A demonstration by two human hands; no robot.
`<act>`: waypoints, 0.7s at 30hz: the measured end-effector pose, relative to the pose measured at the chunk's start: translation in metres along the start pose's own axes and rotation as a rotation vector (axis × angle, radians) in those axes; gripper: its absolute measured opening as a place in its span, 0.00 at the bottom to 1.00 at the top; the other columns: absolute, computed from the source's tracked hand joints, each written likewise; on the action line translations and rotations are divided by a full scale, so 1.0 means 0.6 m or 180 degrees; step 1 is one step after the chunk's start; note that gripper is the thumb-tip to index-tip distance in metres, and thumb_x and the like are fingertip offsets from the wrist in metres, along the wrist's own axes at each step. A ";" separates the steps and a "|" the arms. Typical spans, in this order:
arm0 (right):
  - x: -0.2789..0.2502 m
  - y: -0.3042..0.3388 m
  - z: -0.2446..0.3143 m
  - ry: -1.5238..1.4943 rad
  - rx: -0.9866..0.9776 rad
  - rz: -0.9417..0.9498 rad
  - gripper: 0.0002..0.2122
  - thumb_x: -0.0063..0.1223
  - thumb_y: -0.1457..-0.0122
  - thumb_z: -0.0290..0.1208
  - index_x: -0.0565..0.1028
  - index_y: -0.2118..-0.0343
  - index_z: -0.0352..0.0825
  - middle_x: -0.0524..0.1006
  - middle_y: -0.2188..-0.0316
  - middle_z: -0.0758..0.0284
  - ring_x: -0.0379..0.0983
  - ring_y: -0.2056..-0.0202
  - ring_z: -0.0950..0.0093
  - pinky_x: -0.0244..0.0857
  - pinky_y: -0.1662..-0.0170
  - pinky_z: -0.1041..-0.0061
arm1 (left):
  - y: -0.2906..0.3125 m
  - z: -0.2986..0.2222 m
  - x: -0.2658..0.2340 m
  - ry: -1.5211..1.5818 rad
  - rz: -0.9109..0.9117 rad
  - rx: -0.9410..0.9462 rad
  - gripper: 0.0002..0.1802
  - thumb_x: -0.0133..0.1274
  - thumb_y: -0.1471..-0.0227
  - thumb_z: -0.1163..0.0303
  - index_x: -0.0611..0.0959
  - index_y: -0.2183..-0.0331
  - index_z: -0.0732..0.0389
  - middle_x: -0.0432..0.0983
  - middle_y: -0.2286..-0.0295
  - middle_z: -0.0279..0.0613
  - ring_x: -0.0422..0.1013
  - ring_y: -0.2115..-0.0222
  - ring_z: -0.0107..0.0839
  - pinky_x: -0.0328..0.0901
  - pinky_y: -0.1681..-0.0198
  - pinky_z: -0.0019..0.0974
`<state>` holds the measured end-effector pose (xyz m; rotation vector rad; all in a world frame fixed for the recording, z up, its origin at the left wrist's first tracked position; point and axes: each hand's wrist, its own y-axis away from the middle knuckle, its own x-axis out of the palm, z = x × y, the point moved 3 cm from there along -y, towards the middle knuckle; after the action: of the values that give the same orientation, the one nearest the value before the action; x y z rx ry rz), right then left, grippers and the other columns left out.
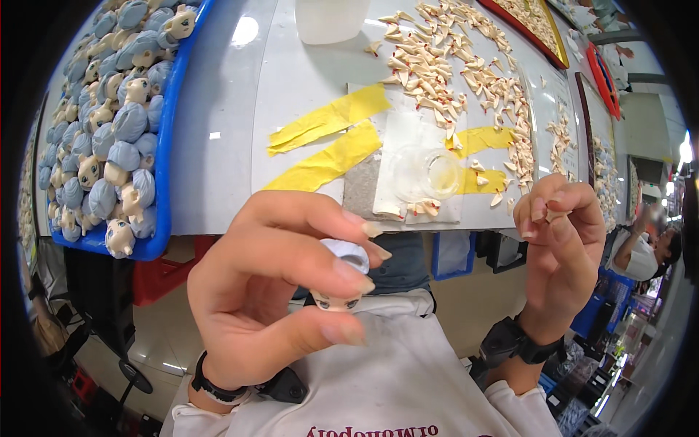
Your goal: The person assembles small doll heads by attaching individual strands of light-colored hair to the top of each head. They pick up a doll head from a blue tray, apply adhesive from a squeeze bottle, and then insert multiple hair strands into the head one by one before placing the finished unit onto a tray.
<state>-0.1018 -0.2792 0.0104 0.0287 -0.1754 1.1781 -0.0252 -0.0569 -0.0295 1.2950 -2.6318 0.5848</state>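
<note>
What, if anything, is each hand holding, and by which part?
Left hand: a doll head, fingers about its hair, thumb at its face. Right hand: a small cream piece pinched at the fingertips; which part can't be told.

The left hand [233, 284] is held before the torso [393, 379] in a pinch, its thumb [313, 329] set below, its fingers [298, 251] curved above, their tips pointed rightward. The right hand [564, 247] is held well apart from it, the fingers curled and the thumb set near their tips. Both forearms [520, 375] are angled upward.
</note>
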 end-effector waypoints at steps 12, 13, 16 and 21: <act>0.037 -0.029 0.015 0.1464 -0.0513 -0.0054 0.05 0.51 0.51 0.19 0.69 0.70 0.30 0.72 0.70 0.62 0.69 0.69 0.77 0.62 0.64 0.79 | 0.014 -0.005 -0.008 0.0047 -0.0320 -0.0384 0.24 0.62 0.60 0.56 0.68 0.67 0.57 0.64 0.61 0.48 0.72 0.72 0.33 0.67 0.74 0.26; 0.039 -0.031 0.016 0.1594 -0.0564 -0.0018 0.05 0.51 0.51 0.18 0.69 0.70 0.29 0.72 0.70 0.62 0.68 0.68 0.76 0.62 0.63 0.79 | 0.013 -0.004 -0.009 0.0012 -0.0312 -0.0335 0.24 0.62 0.60 0.56 0.68 0.67 0.57 0.63 0.61 0.48 0.72 0.71 0.33 0.66 0.74 0.26; 0.049 -0.036 0.017 0.1987 -0.0789 0.0201 0.05 0.51 0.52 0.16 0.70 0.71 0.28 0.72 0.70 0.62 0.68 0.66 0.75 0.60 0.60 0.78 | 0.011 -0.011 -0.001 -0.0053 -0.0560 -0.0482 0.26 0.62 0.60 0.54 0.68 0.65 0.58 0.65 0.63 0.48 0.72 0.72 0.33 0.66 0.76 0.26; 0.064 -0.032 0.006 0.2559 -0.1328 0.0457 0.07 0.54 0.57 0.13 0.73 0.72 0.28 0.71 0.72 0.63 0.66 0.66 0.73 0.59 0.60 0.78 | 0.017 -0.010 -0.005 -0.0001 -0.0458 -0.0515 0.30 0.62 0.61 0.53 0.68 0.63 0.61 0.66 0.66 0.48 0.72 0.75 0.33 0.66 0.78 0.26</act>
<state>-0.0707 -0.2519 0.0211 -0.8242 0.2952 1.1928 -0.0316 -0.0466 -0.0280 1.4179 -2.4994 0.3427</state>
